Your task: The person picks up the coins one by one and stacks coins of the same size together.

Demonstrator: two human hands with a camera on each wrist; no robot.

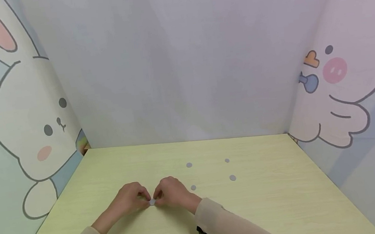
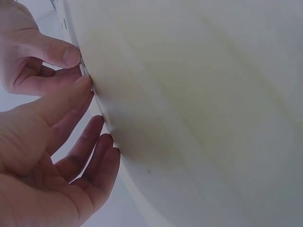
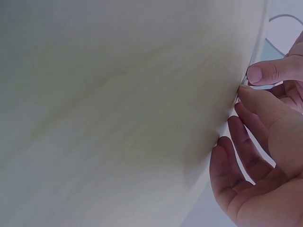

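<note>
On the pale table (image 1: 255, 210), left hand (image 1: 131, 200) and right hand (image 1: 173, 193) pinch one grey disc (image 1: 152, 202).

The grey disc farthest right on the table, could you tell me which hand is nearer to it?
Right. The right hand lies left of that disc; the left hand lies farther left.

beige sleeves (image 1: 220, 216) — black wrist straps (image 1: 201, 232)

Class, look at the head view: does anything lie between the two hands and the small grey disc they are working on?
Nothing visible does. The left hand and right hand both already pinch the small grey round disc on the pale yellow-green table.
</note>
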